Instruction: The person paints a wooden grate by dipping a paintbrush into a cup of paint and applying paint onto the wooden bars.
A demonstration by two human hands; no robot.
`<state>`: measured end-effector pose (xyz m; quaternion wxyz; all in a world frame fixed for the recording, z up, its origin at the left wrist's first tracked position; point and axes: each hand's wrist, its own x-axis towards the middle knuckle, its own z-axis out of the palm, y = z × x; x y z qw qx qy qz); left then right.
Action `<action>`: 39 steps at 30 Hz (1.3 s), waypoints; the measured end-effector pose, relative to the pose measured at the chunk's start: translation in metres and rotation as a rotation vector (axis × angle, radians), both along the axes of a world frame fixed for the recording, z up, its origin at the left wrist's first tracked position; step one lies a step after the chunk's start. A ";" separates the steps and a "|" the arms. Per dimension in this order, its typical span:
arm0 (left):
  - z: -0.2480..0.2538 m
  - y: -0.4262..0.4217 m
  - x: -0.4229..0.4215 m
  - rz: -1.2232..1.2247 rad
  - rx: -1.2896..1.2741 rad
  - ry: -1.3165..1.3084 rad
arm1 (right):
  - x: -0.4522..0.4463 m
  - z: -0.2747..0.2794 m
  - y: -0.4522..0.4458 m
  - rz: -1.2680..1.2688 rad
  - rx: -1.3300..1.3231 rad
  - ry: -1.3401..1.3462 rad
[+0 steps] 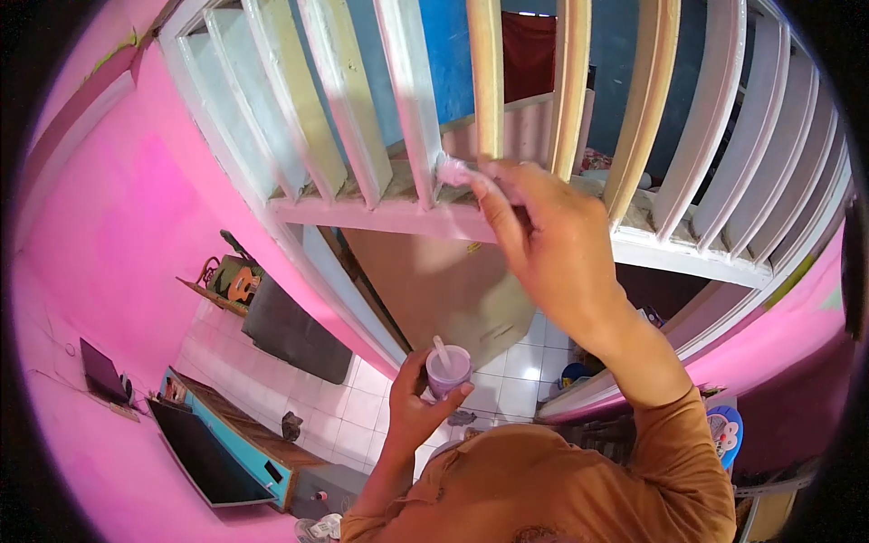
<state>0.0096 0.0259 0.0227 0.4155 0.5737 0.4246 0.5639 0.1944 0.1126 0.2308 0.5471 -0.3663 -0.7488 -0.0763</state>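
My right hand [552,235] is raised at the slatted vent above the doorway, its fingers pinched on a small brush [455,172] with pale, pinkish-white bristles. The bristles touch the lower end of a white slat [412,100]. To the right of it stand cream-coloured slats [487,81]. Lower down, my left hand [418,403] is wrapped round a small cup [447,373] of pale paint, with a light stick or handle standing in it. Part of the brush is hidden behind my right fingers.
Pink walls [118,226] flank the white frame. A brown door [434,281] stands below the vent's sill [389,217]. On the lower left are a television [208,457], a blue-edged cabinet [235,416] and a dark grey piece of furniture [294,326] on the tiled floor [344,412].
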 end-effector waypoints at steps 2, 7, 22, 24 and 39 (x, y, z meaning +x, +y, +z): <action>0.003 -0.001 0.000 0.010 -0.008 0.009 | 0.000 -0.002 0.006 0.002 -0.009 -0.001; 0.006 -0.002 0.000 0.013 -0.021 0.010 | -0.003 -0.004 0.001 0.000 -0.040 -0.027; -0.001 -0.005 -0.005 0.027 -0.059 -0.010 | 0.004 -0.018 -0.016 0.066 -0.115 0.107; -0.002 -0.006 -0.005 0.024 -0.066 -0.009 | 0.005 -0.010 -0.020 0.096 -0.117 0.229; -0.003 -0.015 -0.011 0.105 -0.077 -0.008 | -0.042 0.003 0.012 0.064 0.086 -0.034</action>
